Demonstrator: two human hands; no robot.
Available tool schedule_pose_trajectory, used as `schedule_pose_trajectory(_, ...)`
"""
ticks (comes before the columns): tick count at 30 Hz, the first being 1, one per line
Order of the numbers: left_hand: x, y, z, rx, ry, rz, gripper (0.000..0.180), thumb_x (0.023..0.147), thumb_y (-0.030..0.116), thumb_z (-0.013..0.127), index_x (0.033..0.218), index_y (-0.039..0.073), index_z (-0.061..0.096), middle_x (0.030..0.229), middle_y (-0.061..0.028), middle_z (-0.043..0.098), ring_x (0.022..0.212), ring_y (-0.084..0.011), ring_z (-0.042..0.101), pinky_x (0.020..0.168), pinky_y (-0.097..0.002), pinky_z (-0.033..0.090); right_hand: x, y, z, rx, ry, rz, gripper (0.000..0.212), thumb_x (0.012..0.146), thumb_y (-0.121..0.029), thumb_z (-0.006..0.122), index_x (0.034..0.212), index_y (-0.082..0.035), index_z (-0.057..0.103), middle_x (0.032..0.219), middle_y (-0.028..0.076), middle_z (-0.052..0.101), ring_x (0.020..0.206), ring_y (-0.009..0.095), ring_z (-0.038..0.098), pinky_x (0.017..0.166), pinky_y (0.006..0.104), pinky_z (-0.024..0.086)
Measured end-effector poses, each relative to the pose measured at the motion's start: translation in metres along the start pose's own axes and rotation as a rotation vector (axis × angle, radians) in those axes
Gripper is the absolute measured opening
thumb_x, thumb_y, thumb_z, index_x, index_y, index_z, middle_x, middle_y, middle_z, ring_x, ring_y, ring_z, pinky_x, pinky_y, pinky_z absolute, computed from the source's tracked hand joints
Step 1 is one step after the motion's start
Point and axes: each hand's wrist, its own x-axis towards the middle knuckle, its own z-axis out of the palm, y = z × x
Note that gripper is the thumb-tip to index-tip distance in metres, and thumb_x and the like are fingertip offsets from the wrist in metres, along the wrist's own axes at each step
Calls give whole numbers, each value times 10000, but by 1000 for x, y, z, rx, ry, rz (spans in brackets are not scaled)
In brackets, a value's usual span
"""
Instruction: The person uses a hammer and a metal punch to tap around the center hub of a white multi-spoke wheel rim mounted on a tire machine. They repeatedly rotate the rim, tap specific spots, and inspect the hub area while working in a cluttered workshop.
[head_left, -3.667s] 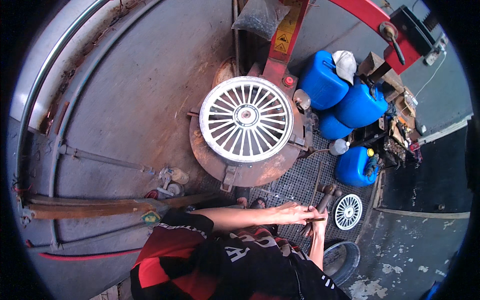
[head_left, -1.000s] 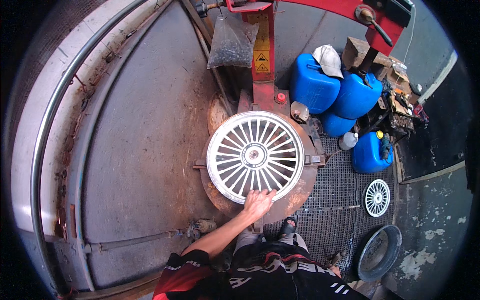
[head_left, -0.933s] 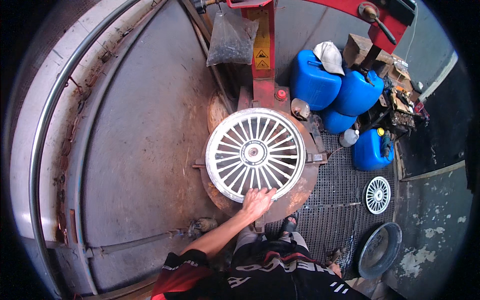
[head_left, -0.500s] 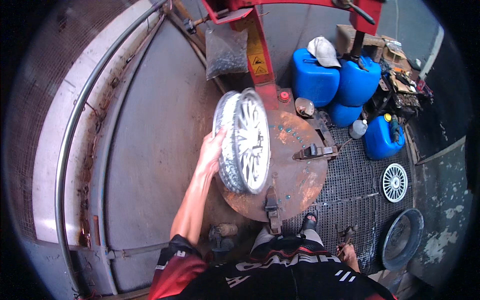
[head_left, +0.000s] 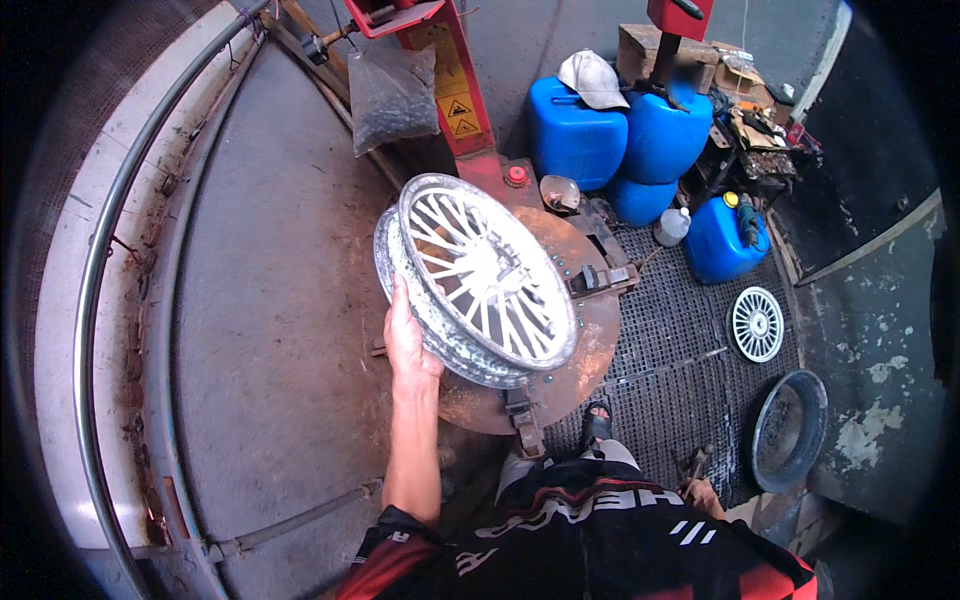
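Nearest, on this side of the rusty turntable (head_left: 597, 340), is the person's black shirt (head_left: 590, 525), with large white lettering and slanted white stripes. Low and to the turntable's right, the right hand (head_left: 703, 495) has its fingers folded round a dark tool (head_left: 697, 463), too small to tell its kind. At the turntable's left edge, the left hand (head_left: 408, 345) is clamped on the rim of the spoked wheel (head_left: 495, 275), and is by far the nearer hand to it. The wheel is tilted over the turntable, spreading up and rightward from the grip, its long axis sloping from upper left to lower right; whether its low edge touches the clamp (head_left: 523, 420) on the turntable's near side cannot be told. No writing can be read on the wheel. To the turntable's right are a grey tub (head_left: 818, 420) and, farther off, a small spoked disc (head_left: 758, 324). Beyond the turntable rises a red post (head_left: 480, 170) with a yellow label (head_left: 452, 85), its warning triangles clear, its finer print not.
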Motion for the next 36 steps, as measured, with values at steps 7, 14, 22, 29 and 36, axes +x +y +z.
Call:
schedule_pose_trajectory(7, 9, -36, -17, -294, -141, -104, 374, 996, 470, 473, 1197, 158, 524, 774, -14, 562, 581, -176, 550, 546, -336, 472, 24, 52, 9, 483, 155, -97, 239, 944, -210, 513, 953, -9, 642, 853, 168, 660, 777, 289, 648, 630, 418, 531)
schedule_pose_trajectory(14, 19, -73, -50, -424, -73, -150, 334, 973, 476, 520, 1154, 196, 545, 759, -24, 556, 574, -199, 538, 560, -358, 462, 1, -2, 4, 574, 221, 98, 310, 952, -288, 538, 1065, -2, 573, 925, 166, 646, 811, 318, 639, 634, 462, 518)
schedule_pose_trajectory(22, 14, -61, -20, -294, -148, -154, 342, 997, 466, 476, 1157, 170, 538, 723, -35, 569, 573, -191, 542, 553, -346, 457, 17, 8, 4, 679, 223, 141, 226, 976, -238, 445, 1031, -38, 535, 902, 137, 626, 784, 323, 629, 602, 449, 509)
schedule_pose_trajectory(29, -7, -44, -16, -277, -259, -7, 368, 1015, 443, 439, 1179, 122, 511, 695, -40, 576, 652, -128, 552, 561, -330, 465, 19, -64, -22, 508, 135, 318, 324, 951, -239, 392, 1036, 17, 570, 933, 183, 637, 831, 329, 621, 656, 455, 504)
schedule_pose_trajectory(36, -13, -54, -29, -294, -254, -12, 358, 1005, 416, 483, 1184, 109, 528, 755, -41, 590, 697, -136, 586, 560, -347, 479, 8, -44, -36, -63, 57, -76, 358, 964, -243, 380, 1099, 7, 599, 1027, 170, 659, 920, 300, 636, 711, 421, 519)
